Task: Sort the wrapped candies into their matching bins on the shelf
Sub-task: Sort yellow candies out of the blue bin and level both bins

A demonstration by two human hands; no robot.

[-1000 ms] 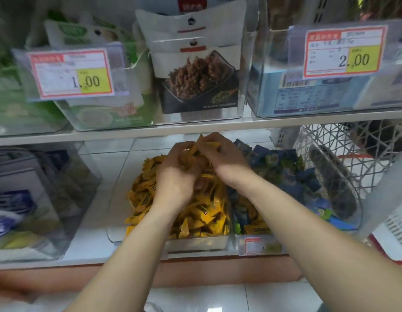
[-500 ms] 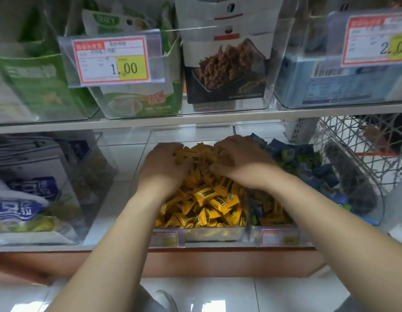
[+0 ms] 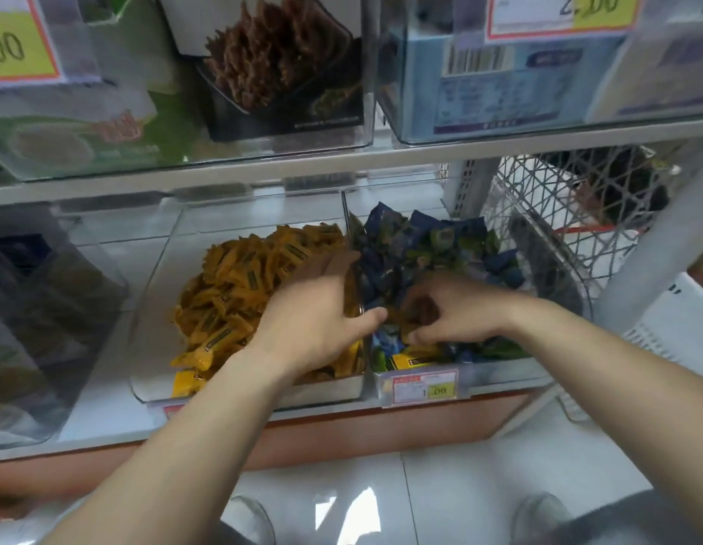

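Observation:
A clear bin [image 3: 326, 391] on the lower shelf holds a heap of yellow wrapped candies [image 3: 239, 285]. Right beside it, a second clear bin [image 3: 503, 373] holds blue and green wrapped candies [image 3: 428, 245], with a few yellow ones [image 3: 414, 360] lying at its front. My left hand [image 3: 314, 320] rests flat on the right edge of the yellow heap, its thumb reaching over the divider. Inside the blue bin, my right hand [image 3: 456, 312] has its fingers curled down around something yellowish among the candies. The frame is blurred.
A grey wire basket [image 3: 558, 214] stands right of the blue bin, and a white crate [image 3: 680, 320] sits further right. A clear bin of packets [image 3: 39, 308] is at the left. Upper-shelf bins [image 3: 263, 92] with snack packs hang just above the hands.
Both hands have moved right off the top of the yellow heap. The right hand went into the blue bin and curled; the left hand slid to the divider. The view shifted closer and rightward.

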